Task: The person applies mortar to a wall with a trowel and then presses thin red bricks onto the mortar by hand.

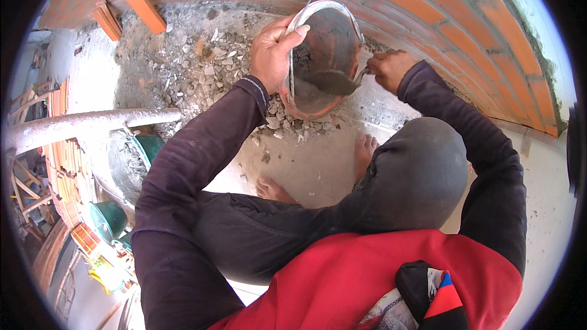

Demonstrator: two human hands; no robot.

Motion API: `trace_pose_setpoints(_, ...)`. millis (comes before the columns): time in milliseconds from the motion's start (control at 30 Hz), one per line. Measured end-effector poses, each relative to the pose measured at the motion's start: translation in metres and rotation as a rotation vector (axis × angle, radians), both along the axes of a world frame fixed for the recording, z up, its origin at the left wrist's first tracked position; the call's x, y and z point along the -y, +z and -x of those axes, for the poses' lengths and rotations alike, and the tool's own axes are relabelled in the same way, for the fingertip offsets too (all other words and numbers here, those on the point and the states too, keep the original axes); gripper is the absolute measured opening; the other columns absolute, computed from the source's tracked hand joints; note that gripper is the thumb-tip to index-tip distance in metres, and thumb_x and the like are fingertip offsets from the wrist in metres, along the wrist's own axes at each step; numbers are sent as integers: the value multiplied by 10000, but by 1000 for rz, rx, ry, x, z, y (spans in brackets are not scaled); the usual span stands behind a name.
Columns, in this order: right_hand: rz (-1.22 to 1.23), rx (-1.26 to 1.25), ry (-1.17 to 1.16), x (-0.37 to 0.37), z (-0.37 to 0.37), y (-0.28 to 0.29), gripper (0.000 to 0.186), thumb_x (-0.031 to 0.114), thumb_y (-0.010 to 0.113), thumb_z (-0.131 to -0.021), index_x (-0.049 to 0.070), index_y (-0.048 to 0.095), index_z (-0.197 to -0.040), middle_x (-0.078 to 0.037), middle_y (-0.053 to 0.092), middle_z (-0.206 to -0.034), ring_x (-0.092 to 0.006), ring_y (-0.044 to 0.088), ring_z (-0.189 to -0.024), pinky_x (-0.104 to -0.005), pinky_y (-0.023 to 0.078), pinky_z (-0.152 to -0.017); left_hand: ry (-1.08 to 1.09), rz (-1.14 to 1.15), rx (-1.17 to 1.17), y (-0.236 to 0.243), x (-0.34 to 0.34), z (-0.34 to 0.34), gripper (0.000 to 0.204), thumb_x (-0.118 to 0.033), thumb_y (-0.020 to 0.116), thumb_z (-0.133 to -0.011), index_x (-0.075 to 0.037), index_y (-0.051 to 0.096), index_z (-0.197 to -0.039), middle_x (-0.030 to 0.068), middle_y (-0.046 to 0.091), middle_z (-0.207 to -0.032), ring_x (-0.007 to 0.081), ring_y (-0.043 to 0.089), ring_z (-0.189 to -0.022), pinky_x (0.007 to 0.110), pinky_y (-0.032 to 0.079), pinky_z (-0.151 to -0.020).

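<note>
A mortar-smeared reddish bucket [333,36] tilts with its mouth toward me, beside the brick wall. My left hand [274,52] is closed on its left rim, thumb over the edge. My right hand [391,67] is at the bucket's right side, fingers closed round the handle of a trowel. The trowel's blade [337,83] reaches into the bucket, against the grey mortar [302,85] inside. Most of the handle is hidden by my fingers. My bare feet are on the floor just below the bucket.
An orange brick wall [422,9] curves along the far side and right. Broken rubble [214,64] covers the floor left of the bucket, with loose bricks [145,9] behind. A pale pole [92,128] crosses at left, near green buckets [109,219] and a mortar-filled container [125,162].
</note>
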State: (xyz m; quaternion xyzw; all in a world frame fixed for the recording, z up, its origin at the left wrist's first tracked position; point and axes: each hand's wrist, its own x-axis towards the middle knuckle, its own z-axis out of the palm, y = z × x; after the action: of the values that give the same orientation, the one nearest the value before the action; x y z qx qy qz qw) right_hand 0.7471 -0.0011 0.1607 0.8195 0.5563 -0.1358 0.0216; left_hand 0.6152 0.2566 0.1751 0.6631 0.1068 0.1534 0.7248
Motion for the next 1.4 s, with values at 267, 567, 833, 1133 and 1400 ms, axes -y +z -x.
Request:
trace_pose_setpoints(267,-35,-364,-202,8,36,-14,334,209,675,-716,96,688,-1030,-182,685,-858,-375,662,-828,-465,530,-743,22,147,-50,-3,-11,4,286,-143,634,-916,63,683,-1109,70,653,-1193,125,565,-1080,264,397,-970)
trace_pose_setpoints(567,-390,-718,-392,28,63,-5,160,105,641,-756,-5,613,-868,-66,503,-613,-103,456,-595,-322,421,-548,135,412,-74,-18,-54,21,310,-251,551,-967,10,683,-1069,55,677,-863,133,624,-747,269,474,-656)
trace_pose_setpoints(833,-483,-627,-537,34,30,180,189,159,727,-875,-17,660,-865,9,554,-627,-72,467,-552,-265,401,-508,283,322,-18,-42,-78,26,353,-276,524,-981,39,673,-1038,110,691,-896,186,647,-742,295,495,-685)
trace_pose_setpoints(1133,-552,-638,-580,38,-30,320,388,407,624,-940,67,580,-758,27,490,-545,-75,443,-474,-230,360,-448,664,-495,-271,-64,-134,35,351,-337,637,-908,13,645,-905,153,642,-944,297,610,-909,403,461,-826)
trace_pose_setpoints(1400,-354,-586,-745,22,-51,357,369,356,556,-956,39,589,-769,-8,498,-554,-102,451,-429,-260,370,-394,462,-868,457,131,-25,-62,541,-318,688,-841,9,523,-1238,211,578,-1241,394,533,-1153,493,392,-994)
